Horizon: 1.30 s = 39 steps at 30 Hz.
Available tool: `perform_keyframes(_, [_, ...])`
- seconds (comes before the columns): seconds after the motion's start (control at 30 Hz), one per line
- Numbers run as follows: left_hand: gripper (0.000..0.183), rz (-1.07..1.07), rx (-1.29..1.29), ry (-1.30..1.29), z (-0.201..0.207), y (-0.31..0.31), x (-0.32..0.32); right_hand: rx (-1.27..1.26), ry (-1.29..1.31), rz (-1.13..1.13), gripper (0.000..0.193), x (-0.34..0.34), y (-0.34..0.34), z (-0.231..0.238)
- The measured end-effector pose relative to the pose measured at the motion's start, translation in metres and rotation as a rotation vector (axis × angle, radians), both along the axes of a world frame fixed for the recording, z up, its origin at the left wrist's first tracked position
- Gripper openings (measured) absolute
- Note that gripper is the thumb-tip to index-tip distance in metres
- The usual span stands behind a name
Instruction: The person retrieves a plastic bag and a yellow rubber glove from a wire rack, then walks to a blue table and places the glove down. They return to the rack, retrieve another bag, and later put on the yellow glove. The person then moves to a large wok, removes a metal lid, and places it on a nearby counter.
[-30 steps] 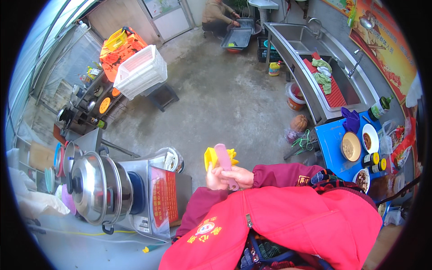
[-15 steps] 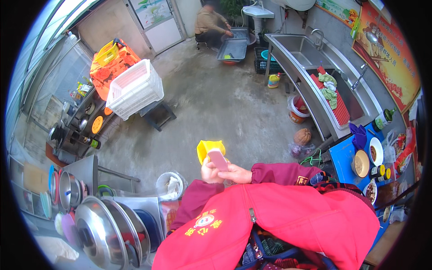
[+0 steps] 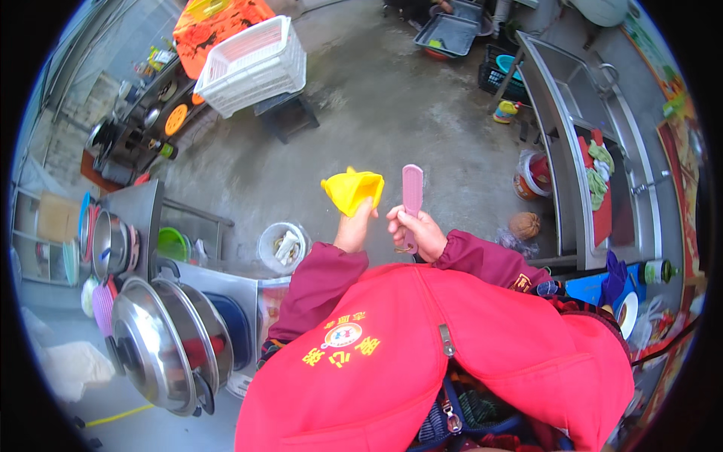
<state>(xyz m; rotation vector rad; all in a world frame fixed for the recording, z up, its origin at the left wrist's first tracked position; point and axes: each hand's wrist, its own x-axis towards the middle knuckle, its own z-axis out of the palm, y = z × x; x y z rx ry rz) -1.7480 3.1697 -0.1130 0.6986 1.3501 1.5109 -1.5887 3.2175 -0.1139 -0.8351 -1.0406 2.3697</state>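
My left hand is closed on a yellow pouch-like thing with an open side facing right; its kind is unclear. In my right hand, the fingers wrap round the lower part of a flat pink paddle-shaped tool. The tool stands upright with a rounded top end, its lower part partly hidden by the fingers. The two hands are apart, held out over the floor in front of my red vest.
Below left of my hands stands a white bin with a bag liner. Large lidded steel pots are at the near left. White crates sit on a dark stool. A steel sink lines the right, with a coconut-like round thing beside it.
My hands have moved apart; before, they were together at the pink tool. The tool is now upright in my right hand, the yellow thing in my left. The view has tilted downward.
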Motion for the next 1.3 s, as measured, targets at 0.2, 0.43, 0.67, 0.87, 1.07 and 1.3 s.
perform_keyframes(0.2, [0.024,0.037,0.025,0.243,0.016,0.009,0.010,-0.074,0.024,0.002,0.026,-0.004,0.047,0.005])
perform_keyframes(0.43, [0.029,0.020,0.240,0.774,0.056,0.027,0.024,-0.154,0.109,0.210,0.044,-0.007,0.083,-0.003])
perform_keyframes(0.67, [0.031,-0.120,0.243,0.862,0.072,0.045,0.042,-0.364,0.298,0.316,0.046,-0.013,0.115,0.005])
perform_keyframes(0.87, [0.029,-0.056,0.155,0.606,0.058,0.040,0.047,-0.021,0.130,0.321,0.038,-0.012,0.134,0.013])
perform_keyframes(1.07, [0.032,-0.020,0.121,0.821,0.015,0.025,0.024,0.063,0.143,0.231,0.039,-0.008,0.136,0.012])
perform_keyframes(1.3, [0.034,0.057,0.002,0.337,-0.013,0.009,0.028,0.078,0.130,0.223,0.035,-0.007,0.129,0.016])
